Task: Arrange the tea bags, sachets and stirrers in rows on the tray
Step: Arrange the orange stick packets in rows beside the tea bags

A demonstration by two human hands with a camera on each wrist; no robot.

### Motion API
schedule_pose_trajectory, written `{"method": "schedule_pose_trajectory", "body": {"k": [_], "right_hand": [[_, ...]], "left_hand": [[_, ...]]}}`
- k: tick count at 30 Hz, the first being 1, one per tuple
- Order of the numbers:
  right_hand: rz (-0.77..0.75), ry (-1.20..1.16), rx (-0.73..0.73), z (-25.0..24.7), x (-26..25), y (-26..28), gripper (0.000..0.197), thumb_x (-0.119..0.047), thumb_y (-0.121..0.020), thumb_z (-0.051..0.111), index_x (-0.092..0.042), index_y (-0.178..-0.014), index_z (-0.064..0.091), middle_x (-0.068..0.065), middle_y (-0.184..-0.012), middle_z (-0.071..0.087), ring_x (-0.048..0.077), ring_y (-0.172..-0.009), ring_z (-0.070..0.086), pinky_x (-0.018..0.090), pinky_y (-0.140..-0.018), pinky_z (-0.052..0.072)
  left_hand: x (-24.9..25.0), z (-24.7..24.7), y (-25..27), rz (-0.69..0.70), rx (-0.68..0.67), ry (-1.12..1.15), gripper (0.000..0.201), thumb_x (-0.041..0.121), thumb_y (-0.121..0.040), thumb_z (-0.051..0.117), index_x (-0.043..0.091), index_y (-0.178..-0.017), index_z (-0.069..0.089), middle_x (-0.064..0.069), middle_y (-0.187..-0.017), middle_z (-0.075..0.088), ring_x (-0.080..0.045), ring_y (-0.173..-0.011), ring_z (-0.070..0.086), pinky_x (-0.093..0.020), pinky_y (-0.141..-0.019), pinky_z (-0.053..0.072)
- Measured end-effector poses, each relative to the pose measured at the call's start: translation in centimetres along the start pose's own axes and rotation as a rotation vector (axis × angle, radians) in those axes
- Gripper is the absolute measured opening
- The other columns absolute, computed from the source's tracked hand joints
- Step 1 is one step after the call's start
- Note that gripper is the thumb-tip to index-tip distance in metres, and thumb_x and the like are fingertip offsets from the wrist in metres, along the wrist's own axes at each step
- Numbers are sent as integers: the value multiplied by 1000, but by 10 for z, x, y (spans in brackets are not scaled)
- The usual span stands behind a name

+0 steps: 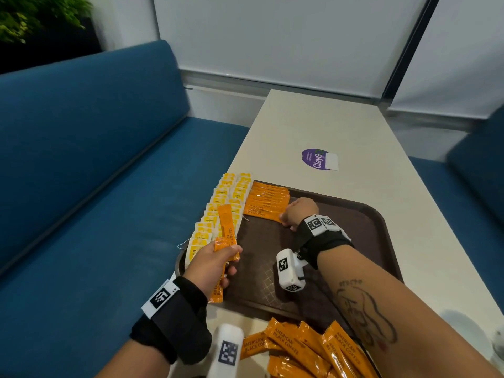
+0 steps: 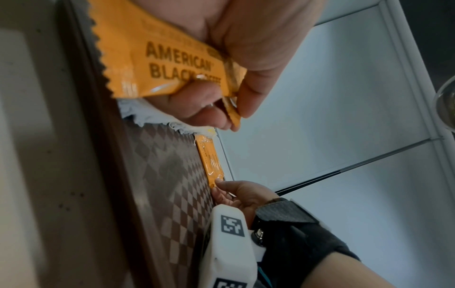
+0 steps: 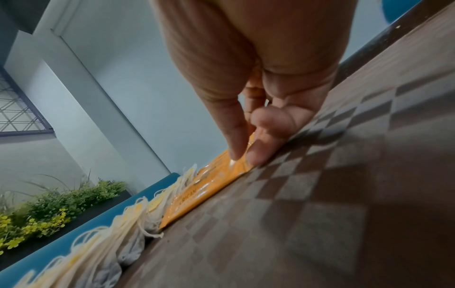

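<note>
These sachets [image 1: 268, 204] look light, floppy and slick, so I'd pinch an end like my right hand [image 1: 298, 214] does, left hand [image 1: 211, 261] clutching spares [image 1: 226, 236].

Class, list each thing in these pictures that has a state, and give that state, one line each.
Left hand: holds several orange sachets.
Right hand: fingertips pinch the nearest laid sachet's end.
Sachet row: flat, overlapping, on the tray.
Tea bags: two overlapping rows, along the tray's left side.
Loose sachets: heaped off-tray.
</note>
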State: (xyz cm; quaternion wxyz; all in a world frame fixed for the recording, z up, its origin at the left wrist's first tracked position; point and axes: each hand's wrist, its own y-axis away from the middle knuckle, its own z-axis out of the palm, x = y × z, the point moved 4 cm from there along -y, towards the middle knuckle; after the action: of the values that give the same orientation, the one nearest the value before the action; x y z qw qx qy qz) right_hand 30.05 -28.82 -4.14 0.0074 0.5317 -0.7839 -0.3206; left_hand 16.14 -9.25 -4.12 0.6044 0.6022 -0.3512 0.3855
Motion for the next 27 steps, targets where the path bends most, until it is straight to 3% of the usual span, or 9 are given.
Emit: {"method": "schedule_pose_trajectory", "body": {"k": [3,5,7,9,11,14,18,22,27], "right_hand": [[-11,-139,78,0,3,-1,34,-31,-88,64,-11,-115,62,3,-108,66,18,-102,63,32,-96,48],[-99,-315,176,-4,4,8,19,-24,-83,71,-12,-96,65,9,-108,67,24,-100,64,37,-93,51],[-234,-506,165,-6,1,29,14,-18,-84,71,-15,-77,58,10,-97,65,21,-83,65,32,-76,54],[-337,-598,43,-4,-3,59,12,-19,-86,68,-13,-81,59,7,-85,63,15,-67,58,25,-55,43],[-400,-598,-95,1,-7,86,13,-24,-87,67,-13,-87,61,2,-77,61,10,-61,54,20,-49,35],[-475,-564,-177,8,-9,113,12,-25,-87,66,-18,-93,60,-2,-82,61,8,-62,55,19,-48,34],[-584,-557,-92,3,-6,131,31,-19,-87,67,-23,-117,58,-3,-91,56,7,-68,56,12,-44,38],[-626,-566,-63,-4,5,138,15,-5,-85,67,-9,-99,68,-1,-76,57,-2,-58,51,5,-43,35],[-542,-475,-124,-5,20,131,6,-10,-82,71,-15,-82,67,1,-70,62,4,-53,50,16,-46,36]], "left_hand": [[1,0,0,17,-9,-36,18,25,-91,57,11,-100,62,-4,-76,55,-13,-61,51,-20,-46,39],[2,0,2,29,-23,-57,19,25,-91,58,9,-100,62,-5,-75,55,-13,-60,51,-20,-46,39],[4,0,3,42,-39,-73,20,23,-91,58,8,-102,63,-5,-75,54,-13,-59,49,-20,-46,39],[7,2,5,53,-57,-77,19,22,-91,58,8,-102,64,-4,-74,53,-12,-59,48,-19,-45,38],[8,5,8,68,-80,-83,17,21,-90,59,9,-100,64,-2,-69,53,-10,-56,48,-18,-42,36],[10,9,12,83,-122,-124,16,18,-89,60,6,-99,63,-2,-62,50,-9,-48,46,-17,-41,35],[11,15,19,55,-189,-204,9,9,-88,57,7,-88,66,0,-55,48,-6,-39,40,-15,-37,30],[10,14,25,33,-237,-273,10,9,-88,57,8,-83,65,4,-45,43,-6,-38,38,-16,-38,28],[10,6,22,47,-151,-242,10,13,-89,59,13,-79,56,0,-51,40,-8,-39,37,-17,-38,30]]}}
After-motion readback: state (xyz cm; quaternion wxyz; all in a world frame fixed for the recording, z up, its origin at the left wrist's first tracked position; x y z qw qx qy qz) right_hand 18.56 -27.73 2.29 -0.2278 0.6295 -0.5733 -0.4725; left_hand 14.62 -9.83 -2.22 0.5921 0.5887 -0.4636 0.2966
